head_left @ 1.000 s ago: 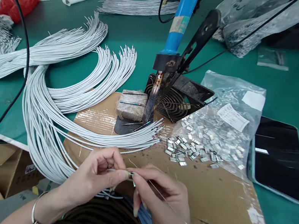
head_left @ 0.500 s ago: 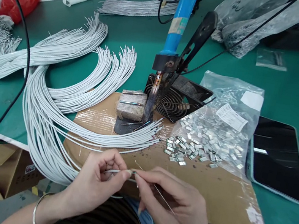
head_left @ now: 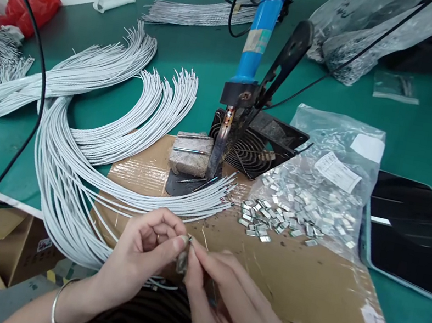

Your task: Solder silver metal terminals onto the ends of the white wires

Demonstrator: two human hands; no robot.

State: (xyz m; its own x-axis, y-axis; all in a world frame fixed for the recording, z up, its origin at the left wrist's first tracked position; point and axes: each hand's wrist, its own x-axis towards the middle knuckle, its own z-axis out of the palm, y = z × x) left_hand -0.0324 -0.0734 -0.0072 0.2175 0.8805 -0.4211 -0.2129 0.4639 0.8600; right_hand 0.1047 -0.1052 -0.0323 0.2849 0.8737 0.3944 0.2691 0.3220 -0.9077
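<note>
My left hand [head_left: 152, 250] is closed in a pinch, thumb against forefinger. At its fingertips shows a tiny dark-green piece [head_left: 189, 239], mostly hidden, whose kind I cannot make out. My right hand [head_left: 235, 304] meets it from the other side with thumb and forefinger pinched together. A thin solder wire [head_left: 206, 237] sticks up past the right fingers and passes down through that hand. Just beyond both hands lie the tips of a bundle of white cables [head_left: 175, 205]. Small metal connectors [head_left: 264, 217] are heaped beyond my right hand, partly spilling from a clear plastic bag [head_left: 337, 127].
A blue-handled soldering iron [head_left: 258, 41] stands in a clamp above a stone-like block [head_left: 188, 162] and a black fan [head_left: 249, 148]. Cardboard [head_left: 302, 288] covers the green table. At right lies a phone [head_left: 412, 235]; a black cord [head_left: 43, 70] hangs at left.
The white cable that ran through my left fingers no longer shows there. Both hands have drawn closer, fingertips slightly higher, and the right hand has shifted left and turned.
</note>
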